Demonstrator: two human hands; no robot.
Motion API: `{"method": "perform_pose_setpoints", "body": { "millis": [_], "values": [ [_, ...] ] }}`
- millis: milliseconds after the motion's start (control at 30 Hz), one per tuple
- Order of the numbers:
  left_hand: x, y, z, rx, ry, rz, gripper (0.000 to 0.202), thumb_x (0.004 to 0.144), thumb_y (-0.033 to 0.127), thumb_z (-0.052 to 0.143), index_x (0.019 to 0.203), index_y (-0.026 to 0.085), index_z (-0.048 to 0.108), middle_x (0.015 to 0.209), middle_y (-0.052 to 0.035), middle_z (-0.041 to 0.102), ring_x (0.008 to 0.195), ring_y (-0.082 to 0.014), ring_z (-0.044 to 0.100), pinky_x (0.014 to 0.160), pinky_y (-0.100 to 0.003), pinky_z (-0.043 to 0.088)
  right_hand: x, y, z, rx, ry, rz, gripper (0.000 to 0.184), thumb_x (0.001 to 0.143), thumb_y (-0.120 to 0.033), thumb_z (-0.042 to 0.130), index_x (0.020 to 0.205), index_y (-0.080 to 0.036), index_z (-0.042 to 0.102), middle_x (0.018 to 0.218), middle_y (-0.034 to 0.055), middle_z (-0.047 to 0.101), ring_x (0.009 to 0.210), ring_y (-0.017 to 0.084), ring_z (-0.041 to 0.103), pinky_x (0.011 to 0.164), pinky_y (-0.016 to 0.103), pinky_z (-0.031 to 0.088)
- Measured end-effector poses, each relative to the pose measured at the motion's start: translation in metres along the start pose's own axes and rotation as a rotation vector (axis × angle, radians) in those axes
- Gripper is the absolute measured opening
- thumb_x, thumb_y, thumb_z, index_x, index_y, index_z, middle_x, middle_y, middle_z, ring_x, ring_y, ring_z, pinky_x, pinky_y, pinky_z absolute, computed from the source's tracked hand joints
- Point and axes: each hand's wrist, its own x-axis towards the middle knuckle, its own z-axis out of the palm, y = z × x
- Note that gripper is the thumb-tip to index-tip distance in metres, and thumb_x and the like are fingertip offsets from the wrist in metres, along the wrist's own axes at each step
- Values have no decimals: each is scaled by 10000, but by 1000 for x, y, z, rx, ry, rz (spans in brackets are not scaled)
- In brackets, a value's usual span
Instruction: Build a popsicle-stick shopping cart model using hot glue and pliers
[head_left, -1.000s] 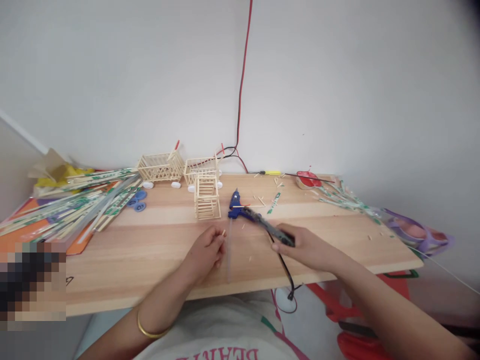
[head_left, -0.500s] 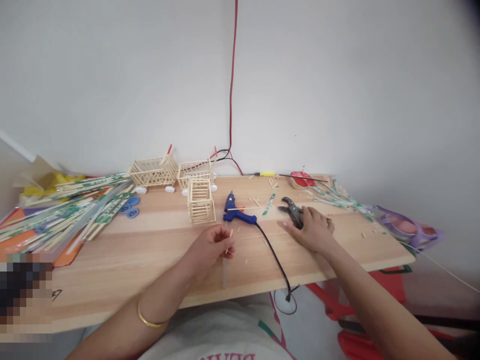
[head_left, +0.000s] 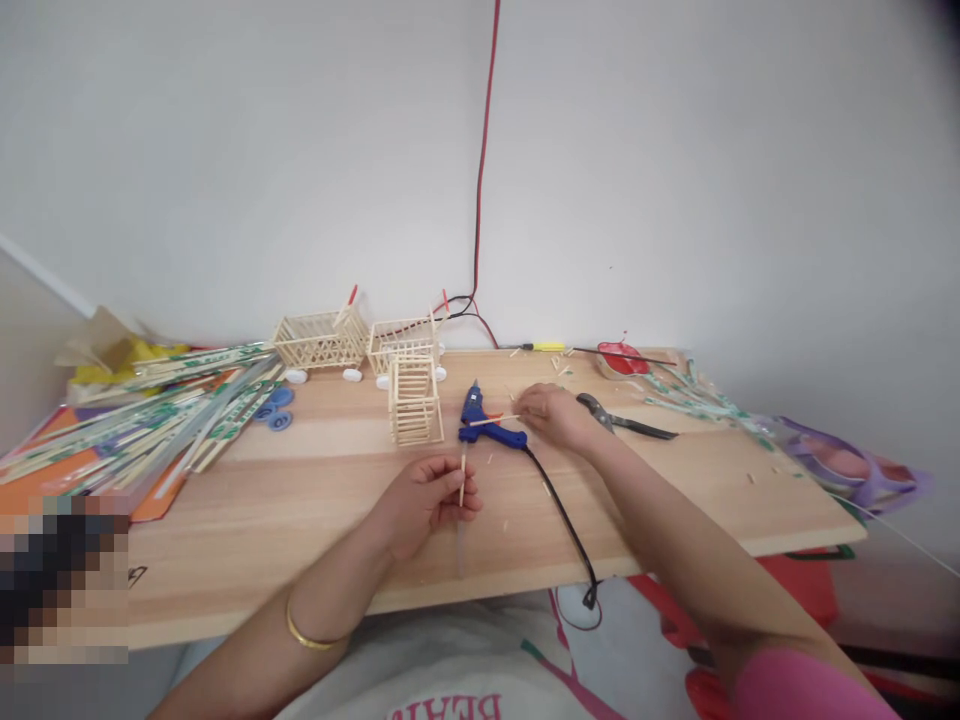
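My left hand [head_left: 430, 493] rests on the wooden board [head_left: 300, 500] with its fingers pinched round a short thin wooden stick [head_left: 463, 472] held upright. My right hand [head_left: 550, 411] reaches past the blue glue gun [head_left: 487, 420] and pinches a longer thin stick [head_left: 491, 419] that lies across the gun. Black pliers [head_left: 619, 418] lie on the board just right of that hand. A small stick-built cage [head_left: 414, 402] stands left of the glue gun.
Two stick carts on white wheels [head_left: 322, 340] stand at the back by the wall. Wrapped chopsticks [head_left: 150, 420] pile up at the left beside blue caps [head_left: 277, 408]. The gun's black cord [head_left: 562, 520] runs off the front edge. A red dish [head_left: 619, 358] and wrappers sit far right.
My right hand set the pliers down on the right, then moved left to the stick on the glue gun. My left hand turned its short stick upright.
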Motion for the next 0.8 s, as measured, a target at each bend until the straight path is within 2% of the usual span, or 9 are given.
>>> {"method": "perform_pose_setpoints", "body": {
  "millis": [100,167,267,333,467,667,800],
  "values": [
    [-1,4,1,-48,16,-48,111,792,203,656,805,108,601,716,-54,665,635,-131,667,599,-228,544,-7,-6,-19,16,36,-54,262,917,-231,428,1006,-165,665,1026,100,675,963,206,592,882,345,428],
    [-2,5,2,-67,13,-90,96,820,188,620,780,104,593,747,-73,681,659,-147,687,590,-225,546,-13,-18,-35,24,52,-181,290,943,-276,397,1037,-180,653,993,98,670,950,213,583,874,360,426],
    [-4,6,4,-61,-40,-137,93,828,186,612,792,104,590,825,-102,704,728,-186,708,611,-244,558,-20,-44,-54,9,-25,-370,304,956,-271,371,1042,-214,656,992,87,660,950,207,563,874,365,418],
    [-5,6,5,-44,-86,-156,97,826,201,622,823,110,588,862,-113,712,766,-205,712,631,-260,565,-20,-60,-59,-47,-107,-454,339,959,-230,333,1046,-217,660,1017,86,659,980,211,542,898,378,404],
    [-9,8,5,-28,-124,-194,146,798,219,665,870,122,582,835,-101,718,749,-205,712,604,-258,562,-14,-76,-56,-154,-195,-515,373,973,-220,297,1074,-228,657,1080,76,643,1051,210,503,929,373,392],
    [-11,9,5,8,-169,-210,230,727,228,738,858,105,594,818,-110,721,739,-210,710,598,-261,557,-3,-75,-44,-183,-130,-640,331,972,-204,344,1026,-190,670,1008,99,658,1000,202,521,881,356,434],
    [-11,8,5,31,-210,-227,233,709,225,749,831,97,598,801,-111,722,719,-217,709,596,-278,557,0,-74,-39,-141,-67,-703,273,956,-189,395,1017,-184,662,1020,98,667,1043,209,528,908,366,437]
  ]
}}
